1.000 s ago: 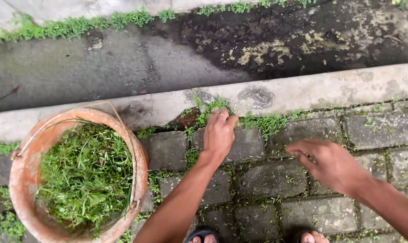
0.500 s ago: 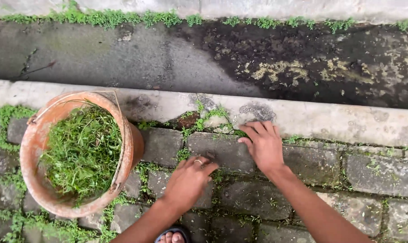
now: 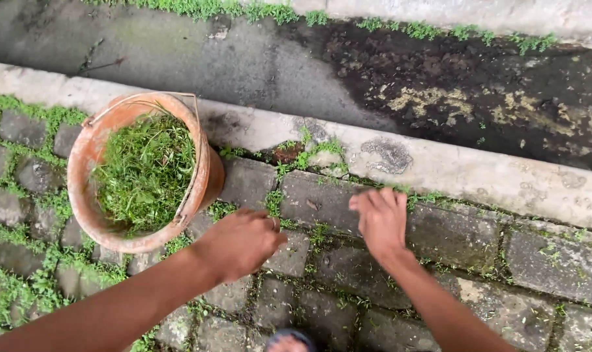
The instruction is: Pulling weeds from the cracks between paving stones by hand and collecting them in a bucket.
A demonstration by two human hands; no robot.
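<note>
My left hand [image 3: 240, 244] is curled into a fist with its back to the camera and a ring on one finger. It hovers over the paving stones just right of the orange bucket [image 3: 80, 163], and nothing shows inside the fist. The bucket is filled with pulled green weeds [image 3: 146, 169]. My right hand [image 3: 380, 218] is spread palm down with fingers apart, holding nothing, over a grey paving stone [image 3: 315, 202] near the concrete curb [image 3: 478, 176]. A tuft of weeds [image 3: 305, 156] grows in the joint at the curb, up and left of my right hand.
Beyond the curb runs a dark, damp concrete gutter [image 3: 296, 72] with weeds along its far edge. More weeds [image 3: 28, 280] fill the joints between pavers at the left. A sandalled foot [image 3: 289, 340] shows at the bottom edge.
My left hand has drawn back from the weeds at the curb and shifted left to beside the bucket. My right hand came in from the right to the stones by the curb. The view tilted.
</note>
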